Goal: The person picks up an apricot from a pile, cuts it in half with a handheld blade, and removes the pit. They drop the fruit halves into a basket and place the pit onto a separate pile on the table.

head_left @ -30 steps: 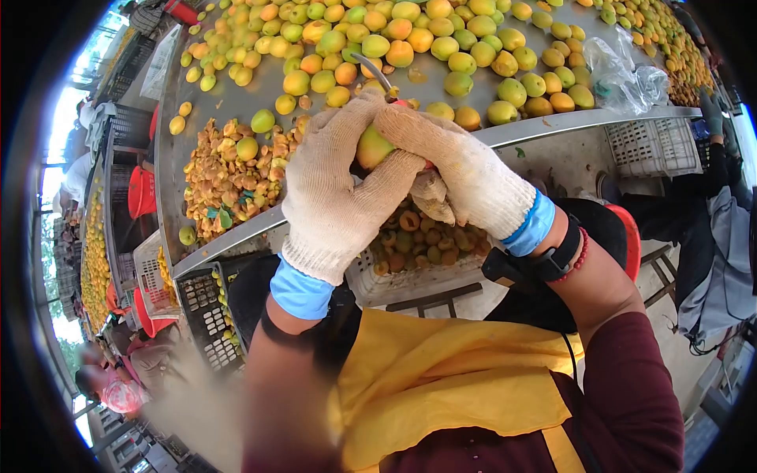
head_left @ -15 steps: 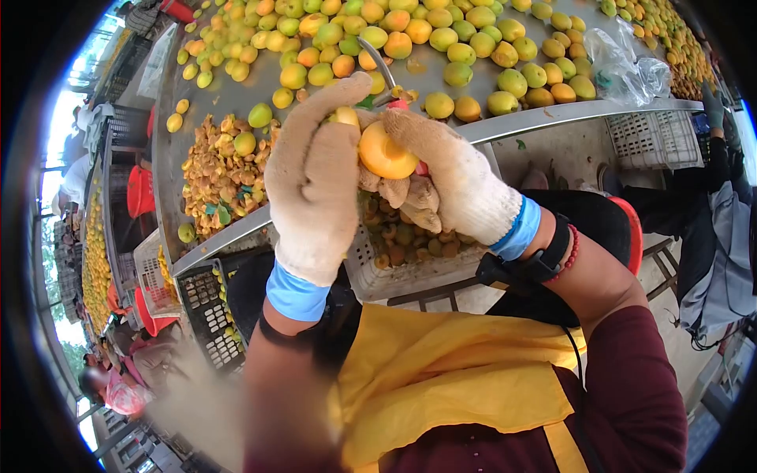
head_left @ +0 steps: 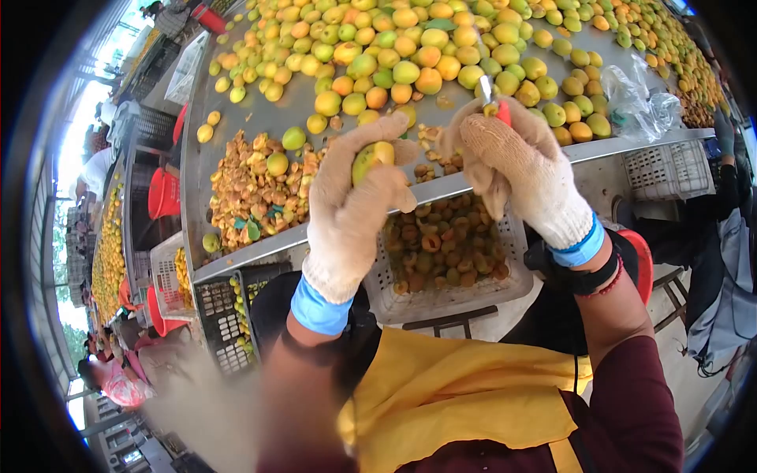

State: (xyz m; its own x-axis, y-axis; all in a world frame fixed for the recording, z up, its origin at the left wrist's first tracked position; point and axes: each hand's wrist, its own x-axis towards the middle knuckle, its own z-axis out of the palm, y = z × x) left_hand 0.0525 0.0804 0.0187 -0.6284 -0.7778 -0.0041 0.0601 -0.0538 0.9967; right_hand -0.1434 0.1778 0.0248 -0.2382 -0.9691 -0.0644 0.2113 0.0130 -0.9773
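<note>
My left hand [head_left: 351, 197], in a stained knitted glove, is closed around a yellow-green apricot [head_left: 372, 161]. To its right and apart from it, my gloved right hand [head_left: 520, 154] grips a knife [head_left: 503, 113]. The knife has a red handle and a curved metal blade that points up and away, and the glove covers part of the handle. Below and between my hands sits a pale plastic crate [head_left: 378, 293] partly filled with fruit pieces. A heap of orange-brown apricot scraps or pits [head_left: 256, 185] lies left of my left hand.
Many whole apricots [head_left: 402, 47] cover the metal table [head_left: 441, 188], which has a raised edge. A clear plastic bag [head_left: 643, 102] lies at the right. A black crate [head_left: 225, 315] and red buckets [head_left: 164, 193] stand at the left. Another person's gloved hand [head_left: 721, 126] shows far right.
My hands have separated, the right moving right with the knife. The hollowed orange apricot between them is gone from my hands. My left hand now shows a yellow-green apricot. The view has shifted.
</note>
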